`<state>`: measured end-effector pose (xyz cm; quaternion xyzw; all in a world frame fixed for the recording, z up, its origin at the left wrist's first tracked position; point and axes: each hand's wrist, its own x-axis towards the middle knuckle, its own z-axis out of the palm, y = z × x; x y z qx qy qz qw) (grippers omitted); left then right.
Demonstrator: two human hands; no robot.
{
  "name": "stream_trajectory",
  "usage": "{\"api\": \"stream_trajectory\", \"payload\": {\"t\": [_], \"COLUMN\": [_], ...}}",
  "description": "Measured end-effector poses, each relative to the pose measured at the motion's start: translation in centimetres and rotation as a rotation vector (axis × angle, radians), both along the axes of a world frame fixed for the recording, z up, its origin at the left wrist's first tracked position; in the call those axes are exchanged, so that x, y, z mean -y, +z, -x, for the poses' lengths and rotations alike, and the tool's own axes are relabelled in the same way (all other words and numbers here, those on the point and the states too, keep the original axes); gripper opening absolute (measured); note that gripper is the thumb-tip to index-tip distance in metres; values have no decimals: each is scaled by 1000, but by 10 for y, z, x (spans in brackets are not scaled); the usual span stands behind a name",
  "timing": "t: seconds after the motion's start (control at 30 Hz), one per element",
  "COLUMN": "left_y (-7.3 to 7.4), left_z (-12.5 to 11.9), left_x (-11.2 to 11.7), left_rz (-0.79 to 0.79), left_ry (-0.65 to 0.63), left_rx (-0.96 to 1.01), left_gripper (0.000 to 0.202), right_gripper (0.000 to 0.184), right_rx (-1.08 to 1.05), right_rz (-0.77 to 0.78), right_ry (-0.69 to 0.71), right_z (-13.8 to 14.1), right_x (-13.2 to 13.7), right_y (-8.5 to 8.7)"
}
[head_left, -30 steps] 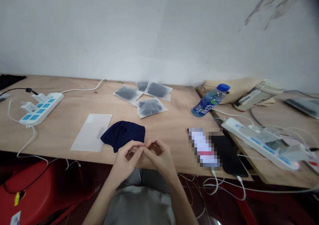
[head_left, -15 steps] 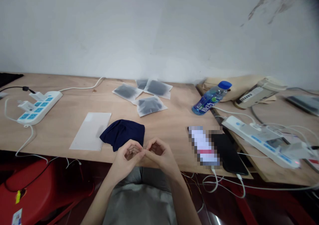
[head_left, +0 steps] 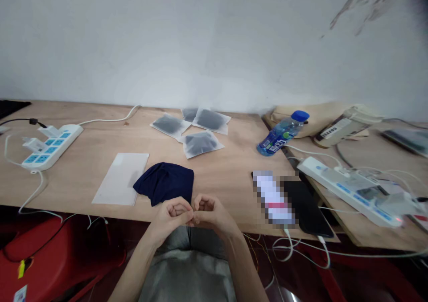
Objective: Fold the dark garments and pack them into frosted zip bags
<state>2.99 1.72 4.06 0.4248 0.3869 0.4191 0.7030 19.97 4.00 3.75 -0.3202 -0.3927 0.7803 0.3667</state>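
Seen from above and behind the hands, a wooden table [head_left: 230, 168] runs along a pale grey wall [head_left: 167, 48]. At the far left, a flat black item [head_left: 11, 108] lies by the wall, and nearer is a white power strip [head_left: 63, 146] with blue socket faces and two white plugs in it. Below the table edge sits a red plastic seat [head_left: 47, 253]. Next along the table lies a flat white sheet [head_left: 118, 181], and just to its right, overlapping or touching its edge, a crumpled dark blue cloth [head_left: 167, 181]. Behind the cloth, towards the wall, four translucent white pouches [head_left: 202, 144] with dark contents lie close together. The left hand [head_left: 171, 216] is at the table's near edge, just in front of the cloth, its fingers curled inward. The right hand [head_left: 214, 215] mirrors it, also curled; their thumbs and fingertips meet over the person's lap. Whether anything small is pinched between them, I cannot tell. Further right lie a phone [head_left: 274, 199] with its bright screen pixelated and a black phone [head_left: 309, 208] beside it, both with white cables at their near ends. Behind them is a blue-capped bottle [head_left: 282, 135]; rightmost come a cup [head_left: 344, 128] marked "COFFEE" and, nearer, a second power strip [head_left: 347, 193] crowded with plugs.
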Motion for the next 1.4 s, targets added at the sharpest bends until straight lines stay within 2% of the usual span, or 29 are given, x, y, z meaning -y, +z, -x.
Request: {"api": "stream_trajectory", "payload": {"t": [0.17,0.4,1.03,1.23,1.33,1.4], "left_y": [-12,-17,-20,-15,-12,-10], "left_z": [-4,-8,-8,-7,-3,2], "left_x": [0,-2,-2,-5,-8,-8], "left_rz": [89,150,119,24,-71,-174], "left_ry": [38,76,71,27,67,132], "left_rx": [121,190,194,56,-138,-350], "left_gripper": [23,25,26,26,26,25], "right_gripper": [31,25,23,25,28,29], "right_rx": [-29,-28,-21,35,114,193], "right_rz": [40,29,38,-14,-62,-94], "right_ry": [-8,-18,-52,-93,-185,-272], "right_z": [2,3,4,2,1,0], "right_x": [-2,-2,0,-3,-7,-9], "right_y": [-4,-4,-5,-4,-6,-8]}}
